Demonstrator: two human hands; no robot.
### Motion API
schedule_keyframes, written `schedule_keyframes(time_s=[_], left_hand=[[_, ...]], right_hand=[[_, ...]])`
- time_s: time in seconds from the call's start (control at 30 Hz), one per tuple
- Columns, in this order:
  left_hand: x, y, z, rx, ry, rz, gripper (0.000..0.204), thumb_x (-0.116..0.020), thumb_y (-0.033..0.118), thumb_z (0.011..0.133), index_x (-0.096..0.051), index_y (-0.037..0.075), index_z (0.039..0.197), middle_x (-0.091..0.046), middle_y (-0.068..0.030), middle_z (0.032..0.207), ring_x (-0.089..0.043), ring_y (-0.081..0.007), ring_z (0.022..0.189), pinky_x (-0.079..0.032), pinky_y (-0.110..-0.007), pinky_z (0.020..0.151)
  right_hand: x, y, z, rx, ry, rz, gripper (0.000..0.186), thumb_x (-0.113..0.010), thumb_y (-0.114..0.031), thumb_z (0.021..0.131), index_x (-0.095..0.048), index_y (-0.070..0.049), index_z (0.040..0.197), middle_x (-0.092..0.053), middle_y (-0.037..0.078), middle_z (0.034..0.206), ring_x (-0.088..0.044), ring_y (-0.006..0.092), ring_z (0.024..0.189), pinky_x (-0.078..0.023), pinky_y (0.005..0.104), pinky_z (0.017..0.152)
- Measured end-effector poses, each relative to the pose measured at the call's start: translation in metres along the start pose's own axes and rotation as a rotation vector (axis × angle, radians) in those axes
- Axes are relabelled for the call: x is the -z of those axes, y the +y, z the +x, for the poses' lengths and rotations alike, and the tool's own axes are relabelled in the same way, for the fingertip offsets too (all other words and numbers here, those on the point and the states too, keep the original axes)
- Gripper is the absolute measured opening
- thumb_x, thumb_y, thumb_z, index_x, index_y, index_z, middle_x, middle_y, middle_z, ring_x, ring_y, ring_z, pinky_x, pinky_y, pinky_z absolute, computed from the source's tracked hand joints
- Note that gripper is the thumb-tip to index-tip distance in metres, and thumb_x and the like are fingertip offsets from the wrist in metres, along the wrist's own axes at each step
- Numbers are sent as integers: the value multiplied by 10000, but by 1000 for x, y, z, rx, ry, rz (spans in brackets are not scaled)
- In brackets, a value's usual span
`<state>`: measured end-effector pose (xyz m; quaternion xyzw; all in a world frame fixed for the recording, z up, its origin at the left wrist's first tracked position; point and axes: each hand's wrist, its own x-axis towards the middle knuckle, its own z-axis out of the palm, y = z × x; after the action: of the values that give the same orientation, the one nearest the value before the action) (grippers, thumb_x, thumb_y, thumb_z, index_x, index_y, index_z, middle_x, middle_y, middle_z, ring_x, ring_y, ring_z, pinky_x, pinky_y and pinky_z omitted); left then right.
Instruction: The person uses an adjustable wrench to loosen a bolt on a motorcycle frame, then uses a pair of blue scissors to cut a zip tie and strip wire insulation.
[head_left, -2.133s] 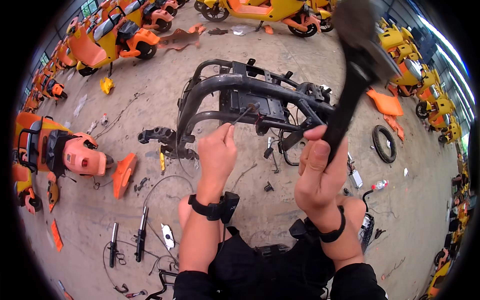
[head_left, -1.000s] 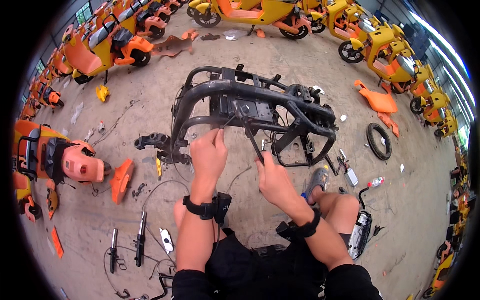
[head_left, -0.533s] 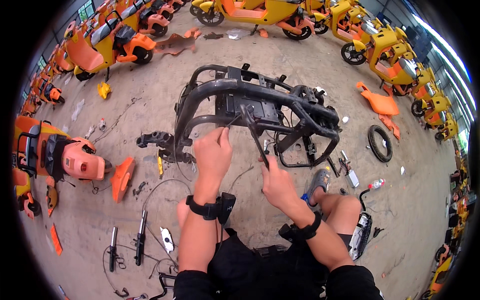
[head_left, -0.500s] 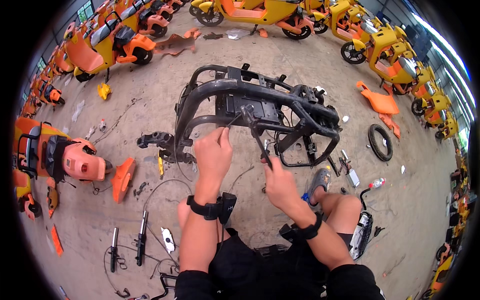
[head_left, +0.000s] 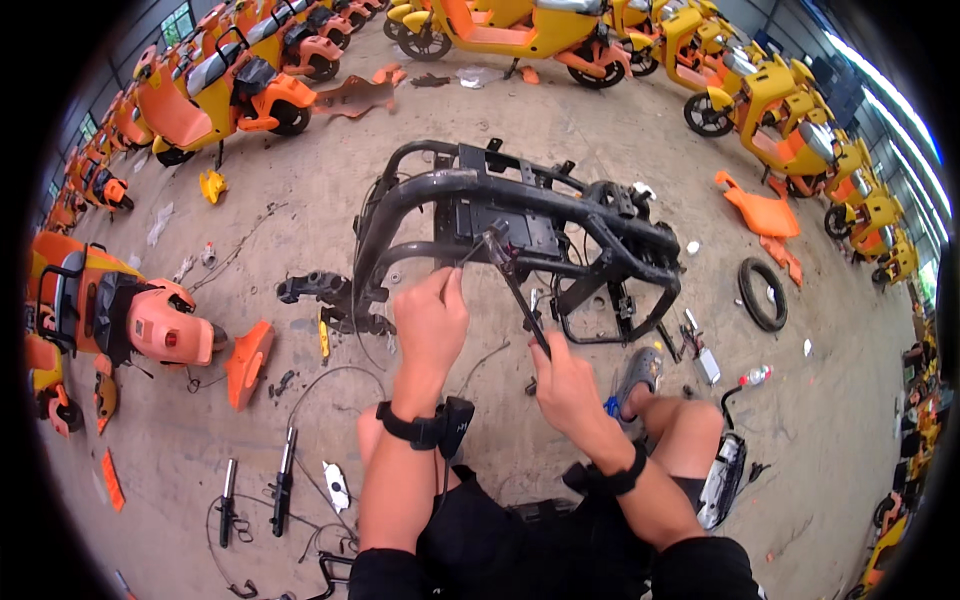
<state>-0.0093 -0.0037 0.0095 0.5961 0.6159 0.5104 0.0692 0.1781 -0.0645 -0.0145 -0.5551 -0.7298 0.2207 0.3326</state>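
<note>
In front of me a black scooter frame point(head_left: 430, 190) lies on the floor, with a flat dark box inside its tubes. My right hand point(head_left: 572, 390) is closed round the dark handle of a long tool with a short metal head point(head_left: 496, 234), which looks like a hammer. That head is over the frame's near tube, by the dark box. My left hand point(head_left: 432, 315) pinches a thin metal rod point(head_left: 470, 255) just left of the head. The rod's far end runs up to the head; whether they touch I cannot tell.
Left of the frame lie a black metal part point(head_left: 315, 287) and an orange panel point(head_left: 250, 362). Two fork tubes point(head_left: 285, 485) and loose cables are at lower left. A tyre point(head_left: 762, 294) and a bottle point(head_left: 757, 375) lie right. Rows of yellow-orange scooters point(head_left: 510, 30) stand behind.
The view has shifted slightly, so the frame sits a little lower. Both hands keep their grips; the tool's metal head stays near the rod over the near tube.
</note>
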Motion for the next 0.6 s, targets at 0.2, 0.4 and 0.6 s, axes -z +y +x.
schedule_keyframes(time_s=[0.2, 0.4, 0.6], left_hand=[[1, 1, -3, 89, 1, -45, 193, -656, 138, 885, -693, -49, 913, -589, -194, 608, -539, -231, 477, -416, -330, 505], [-8, 9, 2, 41, 18, -79, 172, -634, 136, 881, -693, -25, 883, -591, -215, 647, -570, -342, 549, -420, -389, 522], [1, 1, -1, 36, 20, -19, 187, -652, 128, 885, -689, -55, 897, -599, -201, 623, -555, -258, 486, -421, -333, 507]], right_hand=[[51, -75, 20, 236, 286, 214, 197, -504, -125, 990, -528, 0, 1141, -600, 216, 695, -630, 366, 613, -472, 368, 520], [2, -4, 20, -68, 14, -99, 164, -511, -69, 945, -544, 3, 1089, -600, 187, 711, -599, 447, 685, -475, 424, 594], [44, -69, 23, 109, 80, 225, 190, -535, -147, 981, -532, 0, 1102, -620, 207, 695, -616, 412, 612, -469, 432, 545]])
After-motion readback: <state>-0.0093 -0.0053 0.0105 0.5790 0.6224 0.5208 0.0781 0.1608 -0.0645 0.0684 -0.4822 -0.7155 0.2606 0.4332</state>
